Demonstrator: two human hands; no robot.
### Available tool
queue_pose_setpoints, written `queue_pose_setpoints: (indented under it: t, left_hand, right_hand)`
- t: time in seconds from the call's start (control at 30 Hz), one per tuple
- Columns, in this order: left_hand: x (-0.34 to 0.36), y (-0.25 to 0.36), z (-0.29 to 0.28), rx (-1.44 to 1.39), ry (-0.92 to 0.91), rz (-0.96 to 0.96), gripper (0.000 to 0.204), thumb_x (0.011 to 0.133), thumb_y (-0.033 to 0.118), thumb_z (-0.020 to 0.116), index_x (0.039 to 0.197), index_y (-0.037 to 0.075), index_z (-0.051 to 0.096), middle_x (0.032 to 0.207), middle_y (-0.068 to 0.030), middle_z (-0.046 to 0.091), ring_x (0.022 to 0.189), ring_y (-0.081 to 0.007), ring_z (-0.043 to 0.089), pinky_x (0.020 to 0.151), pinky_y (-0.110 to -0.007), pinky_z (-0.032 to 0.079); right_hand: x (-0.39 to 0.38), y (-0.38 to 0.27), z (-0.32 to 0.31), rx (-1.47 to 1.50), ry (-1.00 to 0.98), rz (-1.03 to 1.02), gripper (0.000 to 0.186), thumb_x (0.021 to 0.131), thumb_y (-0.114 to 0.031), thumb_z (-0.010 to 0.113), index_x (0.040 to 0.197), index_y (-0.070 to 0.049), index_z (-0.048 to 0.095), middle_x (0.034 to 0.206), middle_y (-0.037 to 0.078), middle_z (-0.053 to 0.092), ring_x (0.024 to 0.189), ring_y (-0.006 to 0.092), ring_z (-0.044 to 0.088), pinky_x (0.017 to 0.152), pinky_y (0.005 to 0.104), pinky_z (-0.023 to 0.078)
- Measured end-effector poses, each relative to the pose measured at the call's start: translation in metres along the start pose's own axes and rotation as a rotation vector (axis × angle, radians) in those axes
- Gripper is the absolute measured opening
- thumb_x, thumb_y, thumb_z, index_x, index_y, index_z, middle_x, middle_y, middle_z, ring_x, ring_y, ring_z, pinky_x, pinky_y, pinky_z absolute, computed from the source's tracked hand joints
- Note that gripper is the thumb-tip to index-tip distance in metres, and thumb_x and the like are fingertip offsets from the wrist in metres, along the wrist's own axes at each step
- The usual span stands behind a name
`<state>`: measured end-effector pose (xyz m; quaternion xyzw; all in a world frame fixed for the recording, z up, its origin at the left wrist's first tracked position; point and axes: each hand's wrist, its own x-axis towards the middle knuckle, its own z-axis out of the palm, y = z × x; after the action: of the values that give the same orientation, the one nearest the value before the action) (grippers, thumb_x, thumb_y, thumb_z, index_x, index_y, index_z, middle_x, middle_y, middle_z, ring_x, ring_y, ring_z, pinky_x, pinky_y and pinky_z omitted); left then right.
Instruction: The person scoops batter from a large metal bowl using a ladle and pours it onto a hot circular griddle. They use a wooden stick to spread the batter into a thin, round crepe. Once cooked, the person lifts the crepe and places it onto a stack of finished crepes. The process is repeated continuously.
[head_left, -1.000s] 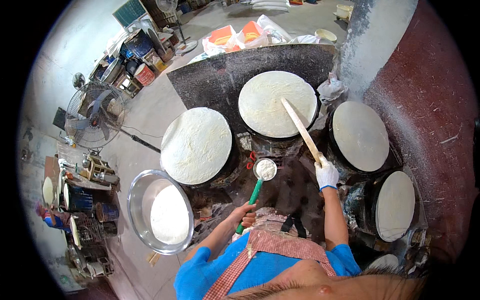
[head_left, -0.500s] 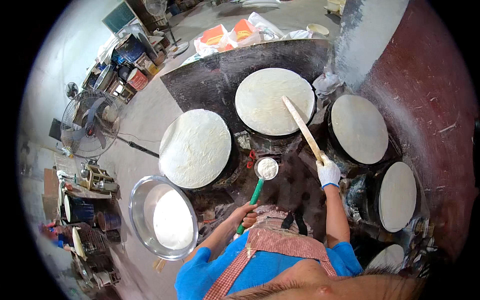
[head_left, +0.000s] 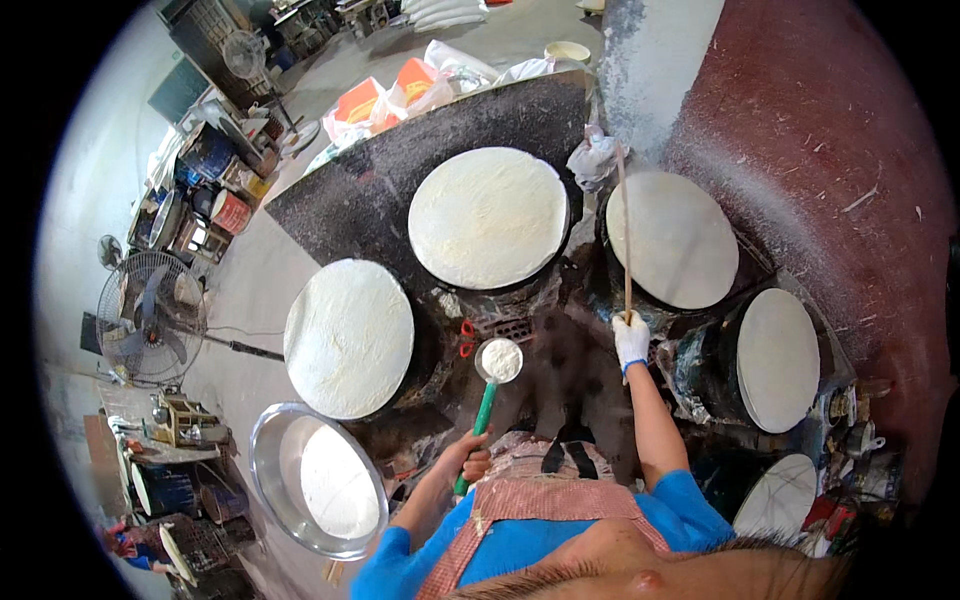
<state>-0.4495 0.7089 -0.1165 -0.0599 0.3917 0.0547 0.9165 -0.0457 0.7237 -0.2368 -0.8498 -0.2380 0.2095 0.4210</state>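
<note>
My left hand [head_left: 472, 462] grips the green handle of a ladle [head_left: 497, 362] whose round cup holds white batter, held low in front of my apron. My right hand [head_left: 630, 338], in a white glove, holds a long thin wooden stick [head_left: 624, 232] that points up over the edge of the right griddle [head_left: 672, 238]. Round hot plates spread with white batter ring me: one at the left [head_left: 348, 336], one in the middle [head_left: 488, 216], and one further right [head_left: 778, 358].
A large metal basin [head_left: 318, 480] of white batter sits at my lower left. A standing fan [head_left: 150, 316] and cluttered shelves and buckets are on the left. A red wall [head_left: 830, 130] curves along the right. Bags lie beyond the black stove top [head_left: 380, 190].
The stick in my right hand has swung from slanting left over the middle griddle to nearly upright by the right griddle. The ladle has stayed in place, and my view has shifted.
</note>
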Motion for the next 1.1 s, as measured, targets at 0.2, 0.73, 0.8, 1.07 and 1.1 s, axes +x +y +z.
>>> queue_pose_setpoints:
  t: [0.2, 0.73, 0.8, 1.07, 1.1]
  left_hand:
    - [0.002, -0.033, 0.02, -0.129, -0.077, 0.145, 0.03, 0.096, 0.023, 0.043, 0.126, 0.024, 0.042, 0.057, 0.0012, 0.027, 0.041, -0.0076, 0.026, 0.032, -0.022, 0.025]
    - [-0.01, -0.07, 0.034, -0.188, 0.095, 0.362, 0.033, 0.096, 0.019, 0.042, 0.129, 0.018, 0.038, 0.057, 0.0025, 0.029, 0.039, -0.0049, 0.026, 0.029, -0.02, 0.022]
    - [-0.008, -0.073, 0.026, -0.233, 0.105, 0.333, 0.034, 0.096, 0.018, 0.042, 0.13, 0.018, 0.035, 0.057, 0.003, 0.029, 0.039, -0.0042, 0.027, 0.029, -0.019, 0.021]
    - [-0.031, -0.053, -0.005, -0.2, 0.096, 0.265, 0.025, 0.097, 0.018, 0.041, 0.122, 0.018, 0.039, 0.052, 0.0038, 0.028, 0.037, -0.0039, 0.027, 0.028, -0.019, 0.022]
    - [-0.034, -0.053, -0.011, -0.186, 0.107, 0.257, 0.026, 0.096, 0.018, 0.041, 0.122, 0.018, 0.039, 0.052, 0.0037, 0.028, 0.037, -0.004, 0.028, 0.028, -0.019, 0.022]
  right_hand:
    - [0.118, -0.03, 0.07, 0.169, -0.061, -0.115, 0.018, 0.078, -0.016, 0.055, 0.09, -0.004, 0.061, 0.077, 0.015, 0.064, 0.074, 0.0279, 0.062, 0.068, 0.0372, 0.047]
    - [0.316, -0.046, 0.187, 0.102, -0.132, -0.231, 0.023, 0.077, -0.008, 0.049, 0.094, 0.0, 0.061, 0.087, 0.018, 0.065, 0.081, 0.0299, 0.06, 0.073, 0.0352, 0.045]
    - [0.273, -0.042, 0.18, 0.054, -0.099, -0.218, 0.025, 0.077, -0.007, 0.049, 0.098, 0.003, 0.06, 0.088, 0.02, 0.064, 0.082, 0.0327, 0.06, 0.074, 0.0368, 0.045]
    - [0.046, -0.04, 0.176, 0.235, -0.181, -0.391, 0.017, 0.07, 0.001, 0.052, 0.084, 0.0, 0.062, 0.08, 0.008, 0.064, 0.076, 0.0188, 0.059, 0.076, 0.0329, 0.048]
    - [0.015, -0.054, 0.181, 0.269, -0.261, -0.335, 0.022, 0.069, 0.003, 0.054, 0.088, 0.0, 0.064, 0.086, 0.006, 0.065, 0.081, 0.0162, 0.06, 0.08, 0.0301, 0.048]
